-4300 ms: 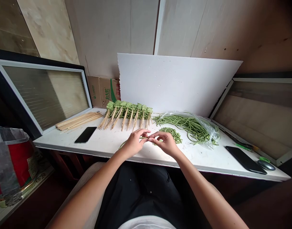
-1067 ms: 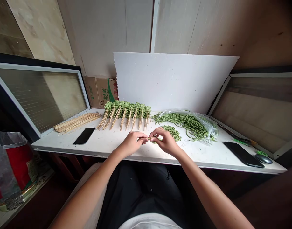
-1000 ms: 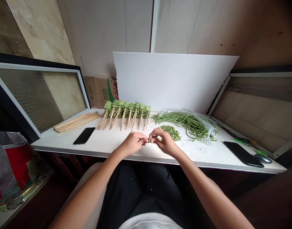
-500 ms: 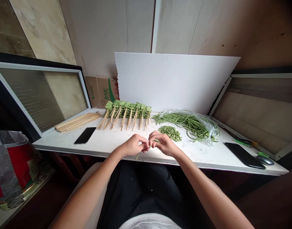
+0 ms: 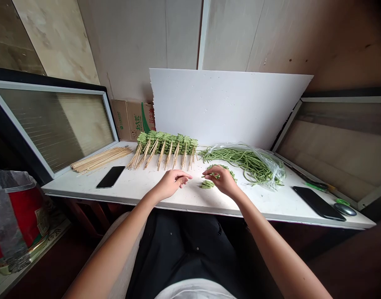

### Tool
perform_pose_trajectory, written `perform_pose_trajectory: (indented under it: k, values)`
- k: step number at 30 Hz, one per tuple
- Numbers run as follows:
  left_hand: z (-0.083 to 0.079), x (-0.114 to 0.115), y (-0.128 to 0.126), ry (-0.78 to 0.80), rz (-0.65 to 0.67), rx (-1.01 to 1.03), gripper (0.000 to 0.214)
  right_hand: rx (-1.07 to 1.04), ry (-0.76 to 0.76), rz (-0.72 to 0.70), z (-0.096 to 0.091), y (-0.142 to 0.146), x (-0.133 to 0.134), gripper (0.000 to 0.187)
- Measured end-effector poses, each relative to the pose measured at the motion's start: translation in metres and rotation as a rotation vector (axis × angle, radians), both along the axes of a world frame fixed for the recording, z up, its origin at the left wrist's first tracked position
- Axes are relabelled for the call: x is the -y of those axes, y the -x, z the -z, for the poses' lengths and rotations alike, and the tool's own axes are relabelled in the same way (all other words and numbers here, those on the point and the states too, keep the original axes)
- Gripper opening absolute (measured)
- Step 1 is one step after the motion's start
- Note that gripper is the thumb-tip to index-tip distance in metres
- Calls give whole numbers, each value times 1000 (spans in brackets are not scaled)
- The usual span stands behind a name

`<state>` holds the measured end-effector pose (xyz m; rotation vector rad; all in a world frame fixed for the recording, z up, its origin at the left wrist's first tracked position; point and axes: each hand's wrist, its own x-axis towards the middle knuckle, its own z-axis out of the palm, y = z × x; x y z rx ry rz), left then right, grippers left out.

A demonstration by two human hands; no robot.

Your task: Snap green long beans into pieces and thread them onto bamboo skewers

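Over the white table, my left hand [image 5: 172, 183] is open and holds nothing, its fingers stretched to the right. My right hand [image 5: 222, 179] is open, thumb and fingers apart, in front of a pile of short cut green bean pieces [image 5: 233, 173] and partly hiding it. Just below its fingertips, a small row of cut bean pieces [image 5: 207, 184] lies on the table. Further back are stacked skewers threaded with green beans [image 5: 167, 142], their bare stick ends pointing toward me. Long uncut beans [image 5: 240, 160] lie right of them, partly in a clear plastic bag [image 5: 276, 168].
Loose bamboo sticks [image 5: 100, 159] and a phone [image 5: 111, 177] lie on the left of the table [image 5: 140, 193]. Another phone [image 5: 318, 202] and a mouse [image 5: 346, 209] are at right. A white board [image 5: 228, 108] and a cardboard box [image 5: 130, 118] stand behind.
My hands, earlier together on a bean, have moved apart and forward. The bean has left my fingers, and a small row of cut pieces now shows beside the pile.
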<state>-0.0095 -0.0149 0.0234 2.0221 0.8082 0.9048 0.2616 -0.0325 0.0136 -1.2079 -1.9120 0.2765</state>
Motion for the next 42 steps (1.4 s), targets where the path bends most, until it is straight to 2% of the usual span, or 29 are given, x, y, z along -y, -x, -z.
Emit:
perform_pose_trajectory:
  k: [3, 6, 14, 17, 19, 24, 26, 30, 34, 37, 42]
  values:
    - [8, -6, -1, 21, -23, -36, 36, 94, 48, 113, 20, -17, -16, 28]
    - [13, -8, -2, 44, -7, -38, 37, 195, 46, 133, 35, -23, -24, 24]
    - [18, -11, -2, 198, 87, 106, 41, 291, 12, 132, 49, -24, -27, 21]
    - [16, -11, -3, 274, 126, 174, 44, 256, -60, 136, 45, -17, -24, 27]
    - [13, -9, -4, 315, 147, 212, 49, 181, -67, 86, 36, -8, -19, 33]
    - [5, 0, -9, 354, 150, 283, 59, -222, 167, -255, 9, 22, 3, 47]
    - [3, 3, -11, 367, 140, 298, 59, -279, 208, -331, 1, 32, 12, 45]
    - [1, 5, -13, 371, 126, 282, 57, -239, 91, -239, -5, 41, 21, 41]
    - [2, 3, -12, 387, 136, 299, 55, -224, 15, -195, -3, 40, 18, 27]
    - [1, 2, -11, 385, 136, 302, 59, -283, -51, -121, -2, 38, 15, 24]
    - [-2, 2, -9, 184, 124, 180, 44, -354, -100, -45, -2, 38, 16, 23]
